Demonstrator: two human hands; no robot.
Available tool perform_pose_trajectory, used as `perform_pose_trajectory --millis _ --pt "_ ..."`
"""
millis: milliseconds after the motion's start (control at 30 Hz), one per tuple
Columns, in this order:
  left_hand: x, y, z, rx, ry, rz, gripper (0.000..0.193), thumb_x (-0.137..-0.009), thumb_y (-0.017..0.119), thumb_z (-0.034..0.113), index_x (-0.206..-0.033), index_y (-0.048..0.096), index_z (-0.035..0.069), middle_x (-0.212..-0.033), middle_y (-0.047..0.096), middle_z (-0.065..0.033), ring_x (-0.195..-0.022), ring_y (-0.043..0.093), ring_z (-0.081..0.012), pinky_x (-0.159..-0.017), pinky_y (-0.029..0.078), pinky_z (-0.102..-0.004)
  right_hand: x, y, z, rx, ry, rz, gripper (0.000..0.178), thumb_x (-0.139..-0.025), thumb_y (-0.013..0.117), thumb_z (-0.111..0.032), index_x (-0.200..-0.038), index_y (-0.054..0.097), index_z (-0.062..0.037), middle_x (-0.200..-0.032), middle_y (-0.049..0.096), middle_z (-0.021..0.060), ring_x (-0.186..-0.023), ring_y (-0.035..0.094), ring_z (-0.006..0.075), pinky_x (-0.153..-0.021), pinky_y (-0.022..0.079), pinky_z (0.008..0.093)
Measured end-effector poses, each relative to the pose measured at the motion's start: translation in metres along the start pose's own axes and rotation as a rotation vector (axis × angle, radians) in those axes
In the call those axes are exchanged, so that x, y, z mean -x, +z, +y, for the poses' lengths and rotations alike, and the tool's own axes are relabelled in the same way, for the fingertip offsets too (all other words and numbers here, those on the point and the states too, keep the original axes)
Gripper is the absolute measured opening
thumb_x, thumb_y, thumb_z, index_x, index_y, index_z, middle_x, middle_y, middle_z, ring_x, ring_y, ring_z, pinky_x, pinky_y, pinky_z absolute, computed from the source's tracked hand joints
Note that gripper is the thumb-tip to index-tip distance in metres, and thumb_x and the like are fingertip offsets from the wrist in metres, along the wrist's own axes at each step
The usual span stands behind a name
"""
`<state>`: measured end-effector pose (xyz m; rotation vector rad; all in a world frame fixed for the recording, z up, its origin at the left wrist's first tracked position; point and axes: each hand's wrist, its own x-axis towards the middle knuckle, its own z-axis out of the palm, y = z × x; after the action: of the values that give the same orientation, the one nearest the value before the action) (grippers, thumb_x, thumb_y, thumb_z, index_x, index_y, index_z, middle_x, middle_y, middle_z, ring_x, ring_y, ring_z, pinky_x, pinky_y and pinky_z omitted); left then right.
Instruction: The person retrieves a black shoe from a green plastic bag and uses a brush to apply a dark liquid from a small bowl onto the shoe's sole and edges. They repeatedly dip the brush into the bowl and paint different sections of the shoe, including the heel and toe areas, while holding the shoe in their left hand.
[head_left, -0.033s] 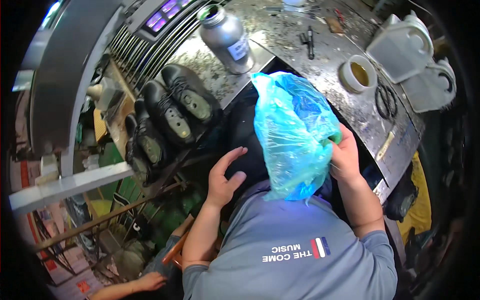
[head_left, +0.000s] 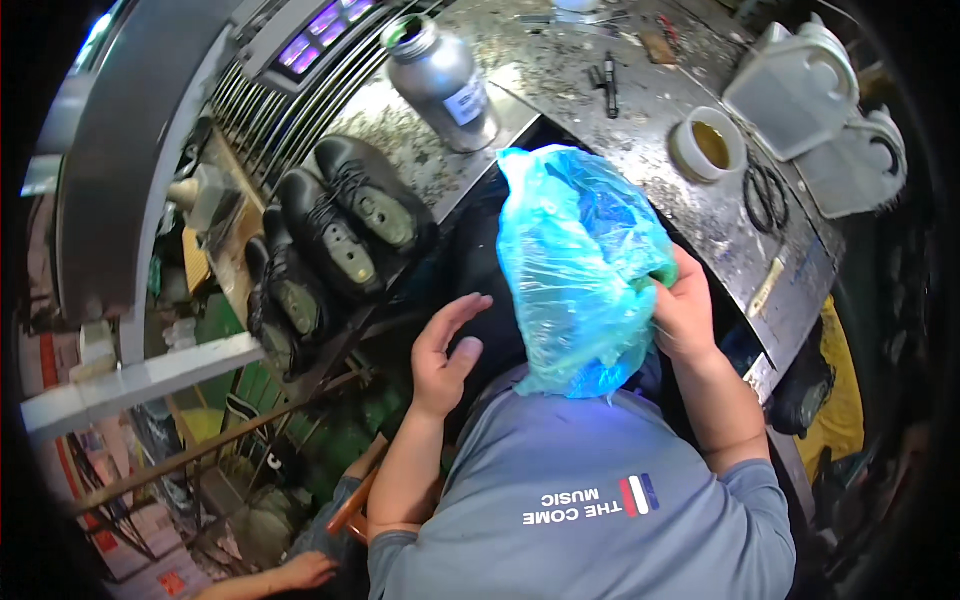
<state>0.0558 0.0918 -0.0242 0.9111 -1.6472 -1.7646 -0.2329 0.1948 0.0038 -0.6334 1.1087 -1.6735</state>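
**A thin blue plastic bag [head_left: 570, 300] gripped at its right edge by one hand**

The right hand [head_left: 687, 305] closes on the bag's right edge, thumb and fingers pinching a bunched, greenish fold; its forearm [head_left: 722, 410] slopes up from the shirt [head_left: 590, 480]. The left hand [head_left: 440, 360] is open and empty, just left of the bag and apart from it, with fingers extended in a slight curl and thumb spread from them. The bag itself is held up in front of the person's torso.

The bag is a glossy, translucent film, finely creased, with a loose and irregular outline. Left of it stand four black lace-up shoes [head_left: 330, 230] with smooth uppers and pale greenish, holed inserts. Beyond it to the left is a metal bottle [head_left: 435, 85], cylindrical, round-shouldered and open-necked. Beyond it to the right, a white cup [head_left: 683, 150] of amber liquid and black-handled scissors [head_left: 765, 200] rest on the stained, speckled worktop [head_left: 560, 75].

Compared with the earlier frame, the view is shifted slightly and the bag's creases differ a little; both hands keep nearly the same pose.
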Motion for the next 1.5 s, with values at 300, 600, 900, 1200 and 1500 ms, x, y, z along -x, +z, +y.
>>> perform_pose_trajectory --millis 300,600,900,1200,1500 --pt "-0.053 0.06 0.06 0.158 0.081 -0.073 0.084 -0.086 0.086 0.028 -0.149 0.039 -0.004 -0.136 0.059 -0.0121 -0.125 0.06 -0.0241 -0.109 0.045 -0.0371 -0.02 0.03 0.006 0.611 -0.209 0.12 0.046 -0.083 0.073 -0.009 -0.126 0.058 -0.0041 -0.101 0.072 0.0088 -0.096 0.07 0.015 -0.089 0.054 0.033" --pt "-0.073 0.05 0.05 0.232 0.135 0.097 0.033 -0.098 0.07 0.013 -0.125 0.059 -0.002 -0.114 0.068 -0.0082 -0.1 0.065 -0.0143 -0.087 0.053 -0.0305 -0.027 0.03 0.02 0.272 -0.095 -0.072 0.045 -0.085 0.064 -0.003 -0.13 0.063 -0.004 -0.123 0.071 0.0086 -0.109 0.069 0.0172 -0.098 0.053 0.0338" --pt "-0.072 0.048 0.045 0.194 0.059 0.065 0.05 -0.091 0.074 0.0 -0.135 0.052 -0.001 -0.129 0.06 -0.0095 -0.117 0.06 -0.0196 -0.103 0.048 -0.0363 -0.008 0.068 0.02 1.202 -0.416 -0.2 0.073 -0.078 0.08 -0.022 -0.144 0.05 -0.0117 -0.15 0.043 0.0225 -0.108 0.062 0.0388 -0.089 0.056 0.0473" --pt "-0.074 0.047 0.04 0.526 -0.062 0.153 0.042 -0.105 0.055 0.015 -0.143 0.047 -0.001 -0.134 0.06 -0.0138 -0.121 0.062 -0.0267 -0.103 0.052 -0.0429 -0.012 0.053 0.028 0.816 -0.356 -0.138 0.064 -0.081 0.082 -0.016 -0.138 0.054 -0.0141 -0.141 0.052 0.0175 -0.116 0.064 0.0413 -0.092 0.058 0.0466" --pt "-0.072 0.057 0.041 0.547 -0.038 0.169 0.041 -0.108 0.052 0.018 -0.144 0.046 -0.001 -0.135 0.06 -0.0132 -0.123 0.06 -0.0264 -0.106 0.048 -0.0435 -0.012 0.048 0.017 0.785 -0.388 -0.152 0.064 -0.078 0.086 -0.023 -0.134 0.057 -0.014 -0.132 0.057 0.0145 -0.113 0.065 0.0369 -0.091 0.058 0.043"
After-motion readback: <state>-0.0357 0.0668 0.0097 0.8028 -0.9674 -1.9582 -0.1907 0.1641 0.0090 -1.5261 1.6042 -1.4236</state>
